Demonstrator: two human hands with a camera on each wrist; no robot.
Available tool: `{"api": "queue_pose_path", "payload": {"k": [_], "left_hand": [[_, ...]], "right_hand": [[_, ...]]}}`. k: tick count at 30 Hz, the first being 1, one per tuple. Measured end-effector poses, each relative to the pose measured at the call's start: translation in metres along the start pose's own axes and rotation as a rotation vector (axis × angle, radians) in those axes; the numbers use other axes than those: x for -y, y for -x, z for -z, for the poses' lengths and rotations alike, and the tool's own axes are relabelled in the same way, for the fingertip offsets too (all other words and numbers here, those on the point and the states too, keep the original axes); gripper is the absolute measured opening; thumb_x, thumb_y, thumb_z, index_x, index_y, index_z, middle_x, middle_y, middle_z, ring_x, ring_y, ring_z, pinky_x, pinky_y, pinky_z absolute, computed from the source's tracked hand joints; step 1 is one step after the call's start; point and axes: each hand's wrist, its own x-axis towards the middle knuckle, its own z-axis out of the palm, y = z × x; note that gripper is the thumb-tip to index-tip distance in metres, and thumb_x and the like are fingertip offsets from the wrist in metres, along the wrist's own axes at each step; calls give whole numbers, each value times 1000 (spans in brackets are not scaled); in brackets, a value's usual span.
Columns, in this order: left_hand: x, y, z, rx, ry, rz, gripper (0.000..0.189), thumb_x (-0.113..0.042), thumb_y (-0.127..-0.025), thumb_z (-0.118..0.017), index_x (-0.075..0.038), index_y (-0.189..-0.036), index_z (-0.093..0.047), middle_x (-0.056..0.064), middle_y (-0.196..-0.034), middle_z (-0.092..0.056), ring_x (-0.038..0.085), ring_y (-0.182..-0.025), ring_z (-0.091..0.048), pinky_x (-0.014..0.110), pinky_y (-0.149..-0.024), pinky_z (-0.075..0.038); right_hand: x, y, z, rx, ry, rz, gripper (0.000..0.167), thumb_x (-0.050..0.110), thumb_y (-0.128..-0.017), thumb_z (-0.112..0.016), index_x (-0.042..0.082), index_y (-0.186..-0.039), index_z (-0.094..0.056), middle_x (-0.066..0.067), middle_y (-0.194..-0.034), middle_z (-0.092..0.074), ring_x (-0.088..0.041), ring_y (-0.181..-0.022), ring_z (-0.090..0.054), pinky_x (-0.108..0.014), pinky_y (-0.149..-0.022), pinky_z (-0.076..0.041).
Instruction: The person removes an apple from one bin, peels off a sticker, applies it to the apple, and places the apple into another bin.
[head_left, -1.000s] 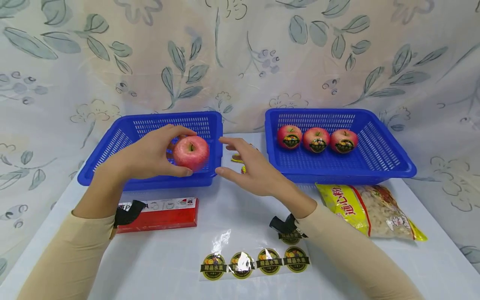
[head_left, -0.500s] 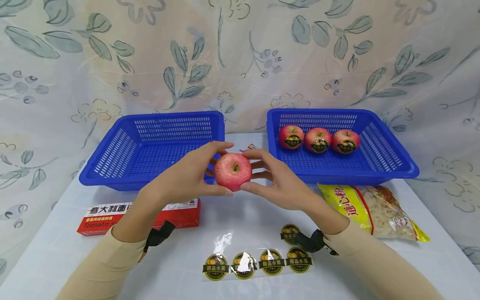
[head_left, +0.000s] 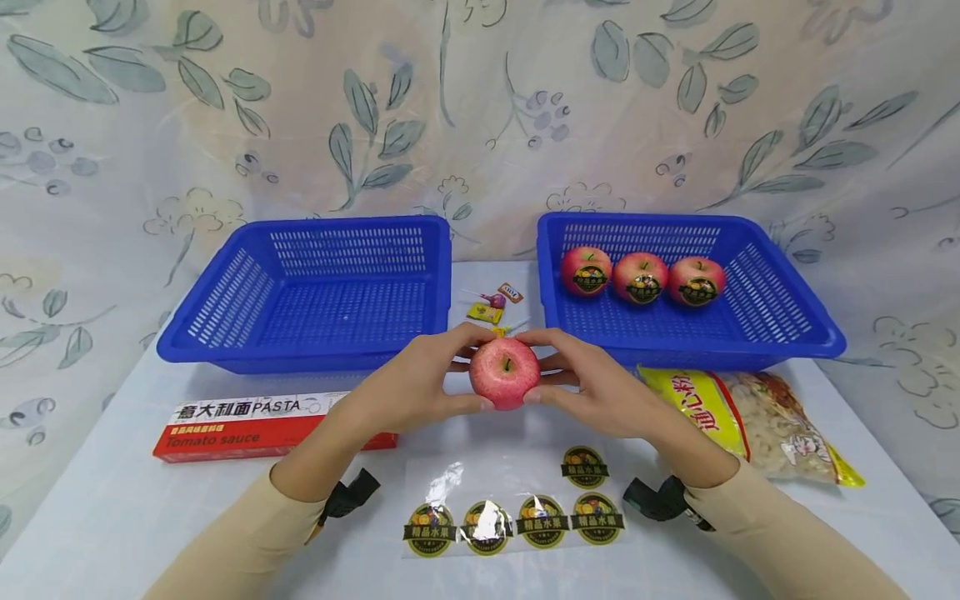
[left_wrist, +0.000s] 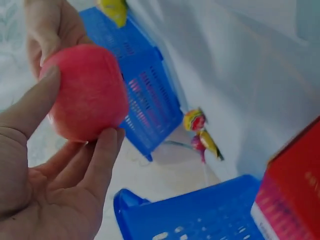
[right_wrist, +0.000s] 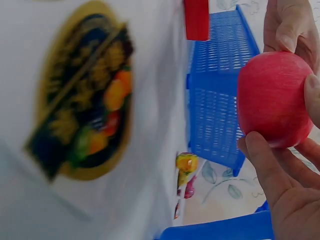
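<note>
A red apple [head_left: 504,377] with its stem facing up is held above the table between both hands. My left hand [head_left: 422,379] grips its left side, thumb in front and fingers behind. On the opposite side my right hand [head_left: 592,385] holds it the same way. Both wrist views show the apple [left_wrist: 89,95] between thumbs and fingertips, its visible skin plain red. Below the hands lies a clear sheet [head_left: 480,475] bearing several round black-and-gold fruit stickers [head_left: 542,523]. One sticker [right_wrist: 85,95] looms large and blurred in the right wrist view.
At the back left stands a blue basket [head_left: 315,354] with nothing inside. Another blue basket [head_left: 697,350] holds three stickered apples [head_left: 641,277]. Wrapped sweets [head_left: 486,312] lie between the baskets. A red pasta box [head_left: 240,433] is at left, a yellow pasta bag [head_left: 750,425] at right.
The left hand has carried the apple from over the left basket to the middle and nearer. The right hand has come to hold its other side, and both have lowered slightly.
</note>
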Motion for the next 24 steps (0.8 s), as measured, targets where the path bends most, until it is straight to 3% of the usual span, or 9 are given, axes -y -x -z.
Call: {"api": "queue_pose_path", "payload": {"k": [5, 11, 18, 24], "left_hand": [[3, -5, -8, 27, -35, 43, 68, -24, -88, -83, -11, -145, -47, 3, -136, -65, 20, -123, -65, 38, -101, -55], [11, -8, -19, 33, -54, 138, 69, -24, -90, -81, -8, -147, -45, 6, -138, -62, 20, -121, -65, 38, -101, -55], [22, -8, -31, 49, -126, 123, 64, -26, -92, -79, -7, -143, -45, 9, -137, -63, 22, -120, -65, 38, -100, -54], [20, -8, -30, 75, -208, 192, 77, -34, -92, -79, -2, -151, -42, 15, -146, -57, 29, -130, -59, 45, -109, -48]], "right_hand": [[-7, 1, 1, 20, 39, -1, 62, 17, -97, -72, 12, -152, -44, -7, -145, -56, -25, -122, -66, -38, -97, -57], [-15, -1, -5, 65, 93, -19, 62, 16, -101, -66, 4, -155, -39, -16, -147, -55, -28, -121, -67, -32, -96, -57], [-25, -2, -10, 112, 152, -47, 63, 17, -102, -65, -4, -155, -36, -22, -146, -55, -30, -119, -68, -32, -95, -57], [-21, 4, -2, 161, 183, -68, 71, 23, -102, -67, -7, -156, -33, -24, -153, -48, -33, -121, -67, -34, -94, -57]]}}
